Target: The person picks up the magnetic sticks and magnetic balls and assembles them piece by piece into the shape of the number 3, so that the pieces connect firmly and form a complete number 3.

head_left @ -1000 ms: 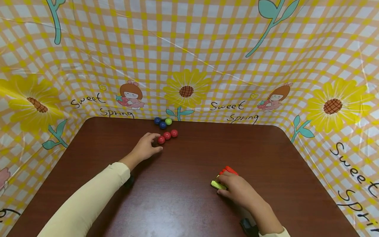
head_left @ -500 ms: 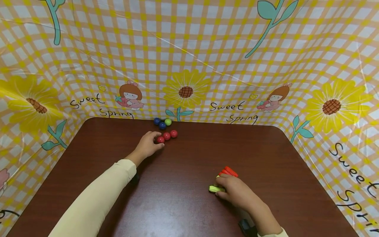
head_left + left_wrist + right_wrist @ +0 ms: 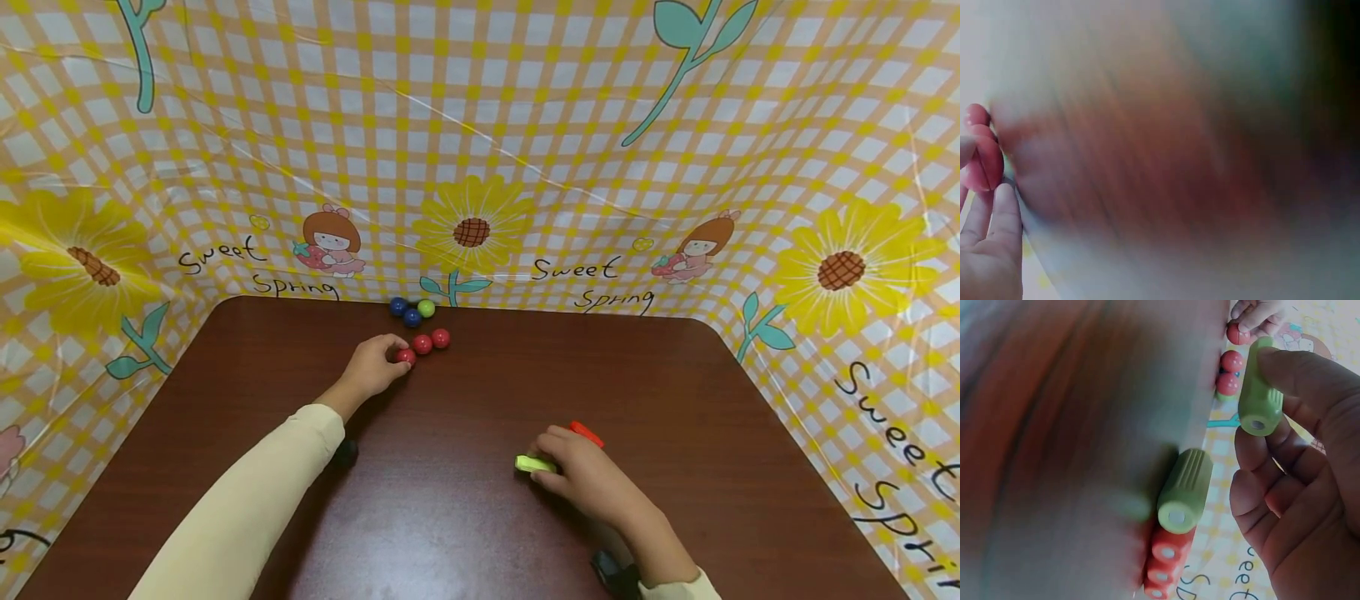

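Note:
My left hand [image 3: 369, 365] pinches the nearest red ball [image 3: 406, 357] between thumb and fingers; the left wrist view shows that red ball [image 3: 986, 165] at its left edge. Two more red balls [image 3: 431, 341] lie just beyond it. My right hand [image 3: 585, 471] holds a short green rod [image 3: 533, 464] between thumb and fingers. In the right wrist view this green rod [image 3: 1261, 394] has a ribbed side and a silver disc in its end. Below it lies a second green rod [image 3: 1186, 487], beside several red rods [image 3: 1169, 559], mostly hidden by my hand in the head view.
Two blue balls [image 3: 406, 312] and a light green ball [image 3: 426, 308] sit at the back edge of the dark brown table [image 3: 465, 417]. A checked cloth [image 3: 480, 108] with sunflowers rises around the back and sides.
My left fingers have come around the nearest red ball, which now sits slightly apart from the other two. My right hand has brought the green rod left, away from the other rods.

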`<state>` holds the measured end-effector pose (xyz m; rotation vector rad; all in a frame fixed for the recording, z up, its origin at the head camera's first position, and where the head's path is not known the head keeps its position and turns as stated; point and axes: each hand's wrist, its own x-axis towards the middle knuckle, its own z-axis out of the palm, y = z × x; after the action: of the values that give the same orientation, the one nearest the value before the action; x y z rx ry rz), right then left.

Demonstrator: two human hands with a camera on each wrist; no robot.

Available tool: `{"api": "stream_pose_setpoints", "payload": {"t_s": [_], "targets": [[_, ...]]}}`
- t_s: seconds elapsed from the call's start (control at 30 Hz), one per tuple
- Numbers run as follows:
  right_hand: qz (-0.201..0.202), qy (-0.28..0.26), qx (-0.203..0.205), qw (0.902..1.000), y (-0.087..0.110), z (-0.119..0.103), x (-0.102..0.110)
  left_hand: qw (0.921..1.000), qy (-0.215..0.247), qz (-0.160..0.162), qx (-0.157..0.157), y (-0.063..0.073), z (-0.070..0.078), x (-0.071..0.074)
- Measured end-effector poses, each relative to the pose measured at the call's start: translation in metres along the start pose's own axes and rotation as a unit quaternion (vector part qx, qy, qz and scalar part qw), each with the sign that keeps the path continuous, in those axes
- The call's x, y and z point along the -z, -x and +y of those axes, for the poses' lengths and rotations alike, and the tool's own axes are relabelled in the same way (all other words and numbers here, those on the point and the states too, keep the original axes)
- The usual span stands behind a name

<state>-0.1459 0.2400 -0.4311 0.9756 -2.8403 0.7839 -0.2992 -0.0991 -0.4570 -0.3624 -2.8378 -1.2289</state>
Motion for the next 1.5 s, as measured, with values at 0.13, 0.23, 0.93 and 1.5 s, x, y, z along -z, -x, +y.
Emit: {"api": "stream_pose_setpoints", "payload": {"t_s": [0.13, 0.23, 0.93, 1.5], "targets": [[0.007, -0.014, 0.002, 0.9999, -0.006, -0.002, -0.002, 0.9975, 0.058, -0.012, 0.037, 0.007, 0.008, 0.002], [0.010, -0.014, 0.001, 0.9999, -0.010, -0.005, -0.004, 0.9937, 0.100, -0.023, 0.045, 0.014, 0.016, 0.003], [0.011, -0.055, 0.003, 0.9984, -0.033, -0.023, -0.006, 0.9621, 0.269, -0.046, 0.005, 0.087, 0.042, 0.011], [0.016, -0.062, 0.026, 0.9976, -0.042, -0.040, -0.011, 0.9407, 0.324, -0.099, -0.012, 0.149, 0.053, -0.009]]}}
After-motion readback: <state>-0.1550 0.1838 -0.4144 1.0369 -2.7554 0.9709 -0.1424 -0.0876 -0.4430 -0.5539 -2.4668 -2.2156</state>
